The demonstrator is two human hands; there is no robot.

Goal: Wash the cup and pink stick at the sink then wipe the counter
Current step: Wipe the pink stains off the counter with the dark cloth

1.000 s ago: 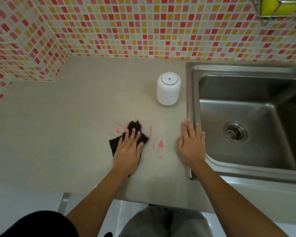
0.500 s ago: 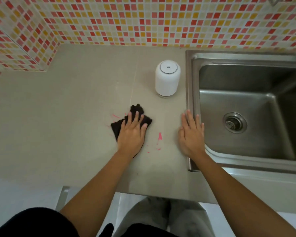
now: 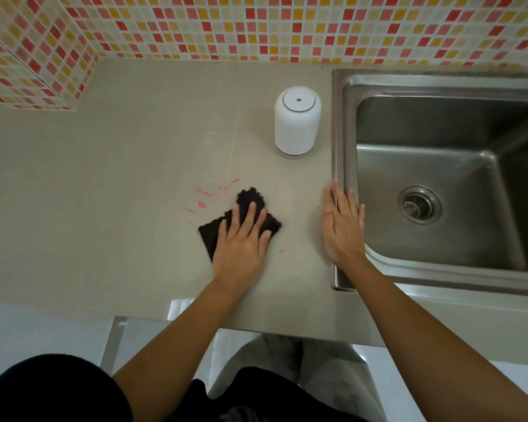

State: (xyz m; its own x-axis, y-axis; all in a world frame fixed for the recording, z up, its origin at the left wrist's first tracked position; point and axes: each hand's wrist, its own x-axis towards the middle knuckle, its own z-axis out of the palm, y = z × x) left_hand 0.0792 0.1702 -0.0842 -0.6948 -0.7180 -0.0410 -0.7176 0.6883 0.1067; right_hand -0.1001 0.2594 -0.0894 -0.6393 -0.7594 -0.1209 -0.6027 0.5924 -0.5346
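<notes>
The dark cloth (image 3: pixel 240 222) has been carried right across the counter (image 3: pixel 104 193), pressed under the flat, spread left hand (image 3: pixel 241 242). Pink streaks (image 3: pixel 201 204) are uncovered at its left and remain unwiped. The right hand (image 3: pixel 343 229), open and holding nothing, rests on the sink rim (image 3: pixel 337 132). The white cup (image 3: pixel 297 121) stands inverted nearby; wiping is judged unfinished.

We are finding no legible text, labels, brand marks, numbers or signs anywhere in the head view. We are noting that the white cylindrical container (image 3: pixel 297 121) on the counter is showing only a plain top with a small centre dot, bearing no lettering. The stainless steel sink (image 3: pixel 342 123) is presenting no stamped mark that we are able to read, and the mosaic wall tiles (image 3: pixel 256 22) are showing only coloured squares. The dark cloth (image 3: pixel 250 199) is carrying no visible tag.
</notes>
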